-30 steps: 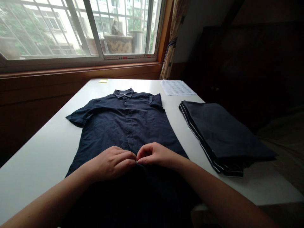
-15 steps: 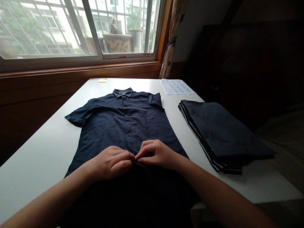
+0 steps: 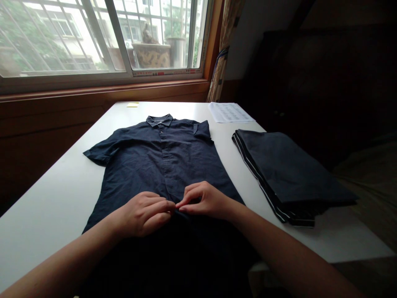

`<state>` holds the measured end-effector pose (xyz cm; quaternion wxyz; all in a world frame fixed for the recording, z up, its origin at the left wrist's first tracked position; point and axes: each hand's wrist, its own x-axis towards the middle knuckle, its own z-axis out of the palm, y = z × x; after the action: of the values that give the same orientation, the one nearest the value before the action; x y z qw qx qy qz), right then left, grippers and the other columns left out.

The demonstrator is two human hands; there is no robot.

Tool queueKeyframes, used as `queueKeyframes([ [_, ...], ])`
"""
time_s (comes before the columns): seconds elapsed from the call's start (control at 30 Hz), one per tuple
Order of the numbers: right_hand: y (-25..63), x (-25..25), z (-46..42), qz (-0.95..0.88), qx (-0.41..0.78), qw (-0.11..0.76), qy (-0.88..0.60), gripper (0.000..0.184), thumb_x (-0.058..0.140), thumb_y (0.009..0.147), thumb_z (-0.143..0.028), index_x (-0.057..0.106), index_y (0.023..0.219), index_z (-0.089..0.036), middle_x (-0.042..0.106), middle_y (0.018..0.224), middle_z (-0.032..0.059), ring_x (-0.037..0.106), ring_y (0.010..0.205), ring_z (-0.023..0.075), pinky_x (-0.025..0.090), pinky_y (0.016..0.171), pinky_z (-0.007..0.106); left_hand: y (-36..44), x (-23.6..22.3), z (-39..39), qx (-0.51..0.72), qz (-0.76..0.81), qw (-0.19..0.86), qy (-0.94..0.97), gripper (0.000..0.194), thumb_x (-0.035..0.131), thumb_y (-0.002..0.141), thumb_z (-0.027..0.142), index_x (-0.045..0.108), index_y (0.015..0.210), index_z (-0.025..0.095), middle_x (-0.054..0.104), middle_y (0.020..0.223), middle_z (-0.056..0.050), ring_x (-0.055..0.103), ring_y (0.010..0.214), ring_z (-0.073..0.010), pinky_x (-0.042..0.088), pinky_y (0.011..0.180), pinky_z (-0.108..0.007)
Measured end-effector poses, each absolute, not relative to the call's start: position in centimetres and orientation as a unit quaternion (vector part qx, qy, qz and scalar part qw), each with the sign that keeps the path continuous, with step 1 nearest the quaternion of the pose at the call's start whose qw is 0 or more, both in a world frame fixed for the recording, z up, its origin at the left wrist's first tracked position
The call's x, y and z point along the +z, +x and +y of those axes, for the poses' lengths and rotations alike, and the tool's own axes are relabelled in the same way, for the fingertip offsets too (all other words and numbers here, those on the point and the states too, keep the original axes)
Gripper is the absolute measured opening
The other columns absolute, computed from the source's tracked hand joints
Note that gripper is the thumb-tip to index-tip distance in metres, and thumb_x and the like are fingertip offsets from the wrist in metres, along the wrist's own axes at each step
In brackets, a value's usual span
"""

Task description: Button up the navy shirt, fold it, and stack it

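A dark navy short-sleeved shirt [image 3: 161,157] lies front up on a white table [image 3: 52,198], its collar toward the window and its lower part in deep shadow near me. Both hands meet at its front button strip, low on the body. My left hand [image 3: 144,213] is closed, its fingertips pinching the strip. Right beside it, my right hand [image 3: 206,200] pinches the same strip between thumb and index finger, with the other fingers curled. Any button there is hidden by the fingertips.
To the right sits a stack of folded dark clothes [image 3: 288,169], one with white stripes along its edge. Printed papers [image 3: 231,112] lie at the far right of the table. A small yellow note [image 3: 132,105] is at the far left edge. Behind stands a barred window [image 3: 102,37] with a curtain [image 3: 221,62].
Both hands keep their pinch on the shirt with hardly any movement. The whole view has shifted very slightly.
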<state>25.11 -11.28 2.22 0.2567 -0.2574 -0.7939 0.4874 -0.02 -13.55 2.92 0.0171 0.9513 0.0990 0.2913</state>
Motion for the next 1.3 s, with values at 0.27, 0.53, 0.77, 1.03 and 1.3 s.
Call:
queueKeyframes([
  [0.27, 24.7, 1.9, -11.3, -0.777, 0.507, 0.246, -0.281, 0.020, 0.077, 0.082, -0.034, 0.078, 0.096, -0.019, 0.068, 0.083, 0.0018, 0.060, 0.074, 0.0138, 0.045, 0.067, 0.024, 0.1, 3.2, -13.4, 0.294, 0.112, 0.035, 0.949, 0.014, 0.041, 0.099, 0.010, 0.053, 0.104, 0.016, 0.074, 0.095, -0.009, 0.068, 0.069, -0.0158, 0.054, 0.063, -0.029],
  [0.53, 24.4, 1.7, -11.5, -0.762, 0.533, 0.241, -0.278, 0.019, 0.076, 0.081, -0.031, 0.075, 0.094, -0.017, 0.064, 0.081, 0.0001, 0.056, 0.069, 0.0111, 0.043, 0.062, 0.021, 0.0, 2.3, -13.3, 0.294, 0.112, 0.030, 0.949, 0.015, 0.050, 0.094, 0.008, 0.054, 0.105, 0.017, 0.074, 0.094, -0.007, 0.067, 0.071, -0.0139, 0.054, 0.065, -0.027],
  [0.77, 24.5, 1.8, -11.4, -0.762, 0.533, 0.232, -0.285, 0.020, 0.077, 0.080, -0.031, 0.075, 0.093, -0.016, 0.064, 0.079, -0.0008, 0.055, 0.068, 0.0105, 0.043, 0.061, 0.021, 0.0, 2.8, -13.2, 0.284, 0.105, 0.054, 0.952, 0.013, 0.046, 0.097, 0.009, 0.052, 0.104, 0.018, 0.073, 0.091, -0.006, 0.064, 0.067, -0.0147, 0.050, 0.062, -0.028],
  [1.03, 24.6, 1.6, -11.3, -0.770, 0.530, 0.202, -0.293, 0.020, 0.076, 0.080, -0.032, 0.073, 0.091, -0.016, 0.063, 0.079, -0.0009, 0.056, 0.068, 0.0108, 0.044, 0.061, 0.021, -0.1, 3.0, -13.1, 0.229, 0.120, 0.057, 0.964, 0.016, 0.042, 0.101, 0.017, 0.058, 0.102, 0.018, 0.073, 0.094, -0.006, 0.066, 0.074, -0.0143, 0.052, 0.068, -0.027],
  [1.3, 24.9, 1.9, -11.2, -0.792, 0.495, 0.192, -0.301, 0.019, 0.073, 0.084, -0.031, 0.071, 0.096, -0.016, 0.066, 0.086, 0.0001, 0.057, 0.072, 0.0111, 0.045, 0.066, 0.021, -0.1, 3.4, -13.1, 0.204, 0.115, 0.070, 0.970, 0.016, 0.049, 0.092, 0.013, 0.061, 0.100, 0.019, 0.070, 0.089, -0.007, 0.063, 0.072, -0.0167, 0.047, 0.061, -0.029],
])
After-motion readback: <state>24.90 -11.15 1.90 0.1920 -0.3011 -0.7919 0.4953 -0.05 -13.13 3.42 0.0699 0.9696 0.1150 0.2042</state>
